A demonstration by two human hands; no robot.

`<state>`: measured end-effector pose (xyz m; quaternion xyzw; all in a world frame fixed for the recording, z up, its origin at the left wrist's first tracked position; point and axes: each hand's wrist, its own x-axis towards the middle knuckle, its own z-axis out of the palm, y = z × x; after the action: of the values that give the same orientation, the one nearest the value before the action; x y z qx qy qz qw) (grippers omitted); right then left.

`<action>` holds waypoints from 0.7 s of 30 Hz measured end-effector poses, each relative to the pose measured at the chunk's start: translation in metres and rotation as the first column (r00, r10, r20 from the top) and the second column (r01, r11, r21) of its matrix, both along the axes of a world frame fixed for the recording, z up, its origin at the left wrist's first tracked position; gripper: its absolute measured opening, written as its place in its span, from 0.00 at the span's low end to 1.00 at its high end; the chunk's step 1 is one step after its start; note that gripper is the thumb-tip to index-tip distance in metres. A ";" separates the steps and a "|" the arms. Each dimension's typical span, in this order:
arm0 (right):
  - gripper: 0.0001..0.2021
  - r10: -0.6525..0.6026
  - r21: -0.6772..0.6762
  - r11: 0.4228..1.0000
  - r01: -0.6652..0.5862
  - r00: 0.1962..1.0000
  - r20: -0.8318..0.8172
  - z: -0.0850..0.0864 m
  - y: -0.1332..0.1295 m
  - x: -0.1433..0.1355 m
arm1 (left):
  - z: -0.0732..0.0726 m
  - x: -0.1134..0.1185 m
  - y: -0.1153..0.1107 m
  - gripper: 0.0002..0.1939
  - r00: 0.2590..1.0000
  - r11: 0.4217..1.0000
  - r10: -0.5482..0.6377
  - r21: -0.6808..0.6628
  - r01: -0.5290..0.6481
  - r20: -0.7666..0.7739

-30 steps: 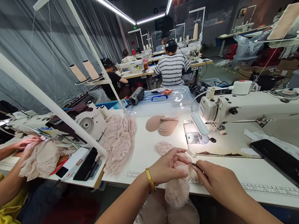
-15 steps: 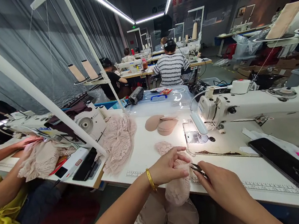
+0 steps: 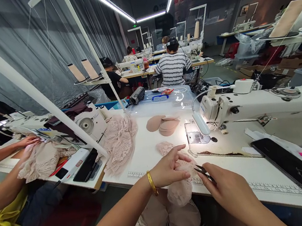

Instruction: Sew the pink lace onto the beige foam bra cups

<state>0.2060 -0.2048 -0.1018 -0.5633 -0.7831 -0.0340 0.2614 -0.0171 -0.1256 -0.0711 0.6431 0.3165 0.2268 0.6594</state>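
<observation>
My left hand [image 3: 169,168], with a gold bangle at the wrist, is closed on a pale pink lace piece [image 3: 180,192] that hangs over the table's front edge. Small dark thread snips [image 3: 201,170] are in my right hand [image 3: 222,181], their tips beside the lace. More of the same beige-pink fabric [image 3: 156,216] lies below, over my lap. Beyond my hands, several beige oval pads [image 3: 168,125] lie on the white table [image 3: 141,144] left of the sewing machine's lit needle plate [image 3: 198,137].
The sewing machine [image 3: 264,105] stands at the right, behind a black phone [image 3: 293,164]. Left of the pads is a lace pile [image 3: 120,143]. A clear plastic box [image 3: 163,105] is at the back. A co-worker's hands [image 3: 28,144] hold lace at the far left; other people sit ahead.
My right hand and the snips have moved slightly right, a little away from the lace. My left hand has shifted slightly and keeps its hold.
</observation>
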 end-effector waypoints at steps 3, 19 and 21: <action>0.14 -0.031 0.047 0.998 0.031 1.000 0.001 0.000 -0.002 -0.010 | 0.001 0.003 -0.002 0.47 0.999 0.999 0.008 0.046 -0.006 -0.048; 0.19 -0.034 -0.442 0.735 -0.514 0.623 -0.781 0.004 0.011 -0.003 | -0.004 0.000 -0.005 0.45 0.975 0.972 0.079 -0.232 -0.030 0.208; 0.18 -0.032 -0.425 0.733 -0.531 0.598 -0.801 0.008 0.011 -0.008 | -0.004 0.001 -0.006 0.45 0.974 0.973 0.060 -0.230 -0.008 0.217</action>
<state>0.1984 -0.1934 -0.0943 -0.4508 -0.6352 0.5097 0.3655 -0.0158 -0.1319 -0.0750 0.5283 0.2755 0.2711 0.7560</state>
